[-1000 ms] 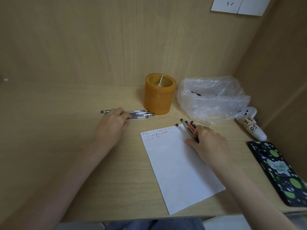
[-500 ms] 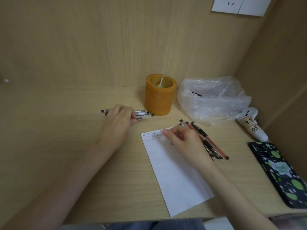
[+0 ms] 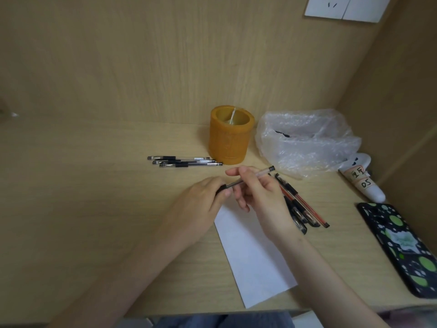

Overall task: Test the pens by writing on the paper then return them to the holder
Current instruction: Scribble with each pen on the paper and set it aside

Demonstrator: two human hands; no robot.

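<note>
Handwritten label on the white tube
You can read "05" on the label of the white tube, at the right side of the tabletop. The marks above it are unclear, and the print on the pens is too small.

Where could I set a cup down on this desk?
The widest bare patch is the left of the desk, beyond the three pens beside the orange holder. A narrower strip lies between the loose pens and the phone. The back right is crowded with the plastic bag and tube. The left hand and right hand hold a pen mid-desk.
</note>
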